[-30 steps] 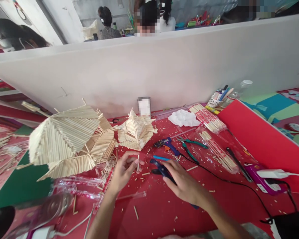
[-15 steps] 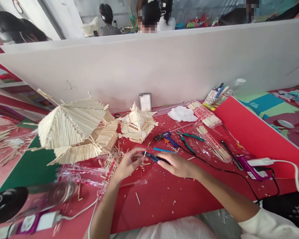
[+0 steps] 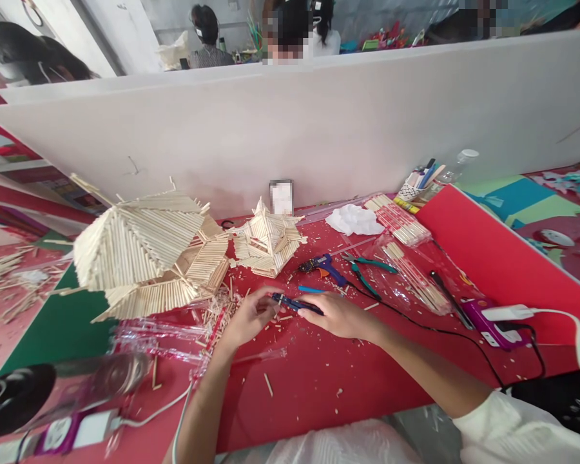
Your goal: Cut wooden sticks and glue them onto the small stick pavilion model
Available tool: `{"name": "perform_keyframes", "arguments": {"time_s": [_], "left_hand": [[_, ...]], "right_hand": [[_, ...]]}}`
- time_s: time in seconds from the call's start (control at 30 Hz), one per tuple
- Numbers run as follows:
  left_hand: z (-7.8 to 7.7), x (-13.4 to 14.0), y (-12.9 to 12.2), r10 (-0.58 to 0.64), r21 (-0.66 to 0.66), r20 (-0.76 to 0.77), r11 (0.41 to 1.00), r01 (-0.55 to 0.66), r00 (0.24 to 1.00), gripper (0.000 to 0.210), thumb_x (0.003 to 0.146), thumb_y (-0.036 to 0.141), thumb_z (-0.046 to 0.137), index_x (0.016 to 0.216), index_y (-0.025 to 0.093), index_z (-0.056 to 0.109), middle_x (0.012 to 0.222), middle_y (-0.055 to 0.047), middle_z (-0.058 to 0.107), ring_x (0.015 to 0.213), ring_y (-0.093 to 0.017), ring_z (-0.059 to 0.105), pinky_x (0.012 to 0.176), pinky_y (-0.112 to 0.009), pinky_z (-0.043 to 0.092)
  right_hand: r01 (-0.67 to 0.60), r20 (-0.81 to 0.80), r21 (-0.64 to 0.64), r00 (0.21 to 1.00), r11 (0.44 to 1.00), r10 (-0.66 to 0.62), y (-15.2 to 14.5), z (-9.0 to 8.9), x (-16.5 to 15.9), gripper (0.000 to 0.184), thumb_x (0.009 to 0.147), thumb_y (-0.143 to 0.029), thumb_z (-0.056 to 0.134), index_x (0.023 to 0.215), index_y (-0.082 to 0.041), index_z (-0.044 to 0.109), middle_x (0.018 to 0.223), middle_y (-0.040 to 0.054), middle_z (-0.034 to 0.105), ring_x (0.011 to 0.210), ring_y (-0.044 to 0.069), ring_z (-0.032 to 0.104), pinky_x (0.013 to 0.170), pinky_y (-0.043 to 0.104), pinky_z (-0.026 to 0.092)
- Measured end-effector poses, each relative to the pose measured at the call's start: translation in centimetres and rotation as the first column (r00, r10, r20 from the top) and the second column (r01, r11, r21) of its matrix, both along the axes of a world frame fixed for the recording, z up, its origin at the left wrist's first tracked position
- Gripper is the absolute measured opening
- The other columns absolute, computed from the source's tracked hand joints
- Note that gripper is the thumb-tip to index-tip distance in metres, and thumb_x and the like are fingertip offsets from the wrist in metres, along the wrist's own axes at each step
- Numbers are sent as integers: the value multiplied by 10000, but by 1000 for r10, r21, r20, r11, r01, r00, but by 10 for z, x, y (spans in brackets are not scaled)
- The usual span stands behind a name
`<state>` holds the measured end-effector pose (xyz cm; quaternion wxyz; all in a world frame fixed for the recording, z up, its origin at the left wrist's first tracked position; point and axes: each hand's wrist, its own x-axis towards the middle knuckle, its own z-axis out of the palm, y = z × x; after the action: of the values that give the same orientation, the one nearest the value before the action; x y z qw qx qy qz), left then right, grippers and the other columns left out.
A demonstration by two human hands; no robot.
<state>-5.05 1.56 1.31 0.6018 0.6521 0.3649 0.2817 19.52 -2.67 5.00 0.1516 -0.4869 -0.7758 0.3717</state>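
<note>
Down at the near edge, a blurred clear plastic bottle with a black cap (image 3: pixel 53 386) lies on its side at the left, a white cable (image 3: pixel 145 415) trailing past it across the red tabletop (image 3: pixel 319 386), which is littered with pale wood chips.

Just beyond, both hands meet at the middle of the table. The right hand (image 3: pixel 336 316) lies knuckles-up over the handles of a pair of dark blue-handled cutters (image 3: pixel 292 303), fingers curled round them, so it is gripping the tool. The cutters lie low and nearly flat, nose pointing left; slim, dark, with a hint of metal at the tip. The left hand (image 3: pixel 249 316) comes in to that nose, fingertips pinched together right at it; whatever sliver it pinches is too small to make out.

Left of the hands, crumpled clear plastic sleeves (image 3: pixel 159 338) and a heap of short cut wooden sticks (image 3: pixel 217 312). Right of them, a thin light blue stick (image 3: pixel 312 289), then a black and blue glue gun (image 3: pixel 321 265) with its black cord (image 3: pixel 439 332) running off right, and green-handled pliers (image 3: pixel 367 270).

Further back, a large pale roof model of glued sticks (image 3: pixel 140 251) stands at left, a smaller tiered stick model (image 3: pixel 265 241) beside it. Packets of sticks (image 3: pixel 399 222) and a crumpled white tissue (image 3: pixel 355 220) lie near the white partition wall (image 3: pixel 319 122), with other people seated beyond it.
</note>
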Motion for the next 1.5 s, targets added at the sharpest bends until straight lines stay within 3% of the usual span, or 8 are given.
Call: {"name": "perform_keyframes", "arguments": {"time_s": [0.17, 0.33, 0.4, 0.5, 0.67, 0.93, 1.13, 1.5], "left_hand": [[-3, 0, 0, -30, 71, -39, 997, 33, 999, 256, 924, 243, 620, 1175, 192, 629, 861, -20, 704, 777, -166, 682, 774, -289, 566], [1, 1, -2, 15, 228, -137, 973, 17, 990, 306, 942, 181, 560, 1237, 225, 630, 1140, -62, 698, 988, -194, 686, 850, -301, 587], [3, 1, -5, 54, 309, -207, 951, 12, 977, 384, 934, 146, 552, 1298, 252, 618, 1236, -75, 665, 1038, -201, 684, 849, -299, 594], [2, 1, -7, 106, 418, -310, 908, 35, 945, 487, 907, 83, 556, 1347, 286, 611, 1274, -88, 631, 954, -187, 708, 818, -303, 604], [0, 1, -7, 43, 533, -315, 835, 139, 948, 512, 888, -12, 539, 1294, 283, 644, 1196, -68, 709, 1075, -219, 700, 941, -358, 572], [1, -2, -6, 24, 587, -273, 796, 147, 962, 371, 934, 35, 555, 1218, 246, 665, 1174, -72, 741, 1084, -218, 714, 957, -370, 572], [-2, -3, -5, 18, 593, -272, 791, 152, 962, 406, 914, 7, 543, 1204, 255, 680, 1151, -55, 754, 1049, -210, 722, 937, -355, 573], [-15, 3, -2, 54, 594, -299, 792, 141, 953, 340, 911, 48, 568, 1157, 241, 702, 1084, -66, 767, 1015, -222, 727, 914, -342, 574]], "right_hand": [[21, 243, 59, 969, 998, -35, 0, -9, -4, 409, 1054, -460, 432, 1074, -170, 720, 949, 122, 790, 903, 282, 743, 756, 311, 459], [1, 426, 142, 903, 990, -62, 1, -9, -8, 479, 1065, -486, 377, 1088, -140, 708, 946, 162, 790, 843, 312, 751, 709, 326, 437], [-6, 463, 162, 883, 987, -71, 2, -9, -9, 483, 1069, -479, 368, 1123, -134, 701, 976, 170, 791, 853, 317, 753, 726, 334, 441], [-20, 519, 175, 852, 984, -74, 1, -8, -10, 501, 1070, -486, 362, 1152, -121, 696, 986, 177, 793, 877, 334, 754, 748, 348, 447], [-58, 577, 153, 816, 986, -42, -2, -10, -13, 534, 1067, -510, 358, 1068, -131, 735, 972, 180, 795, 909, 347, 755, 762, 357, 449], [-97, 602, 172, 798, 980, -27, 0, -16, -16, 545, 1069, -494, 360, 995, -132, 761, 921, 177, 797, 866, 324, 758, 725, 334, 434], [-122, 615, 190, 788, 974, -21, 1, -21, -18, 538, 1072, -474, 363, 954, -131, 760, 906, 185, 798, 849, 336, 761, 696, 339, 432], [-102, 609, 187, 793, 977, -34, 3, -35, -15, 604, 1076, -502, 352, 940, -107, 787, 924, 210, 794, 909, 338, 762, 773, 346, 461]]}}
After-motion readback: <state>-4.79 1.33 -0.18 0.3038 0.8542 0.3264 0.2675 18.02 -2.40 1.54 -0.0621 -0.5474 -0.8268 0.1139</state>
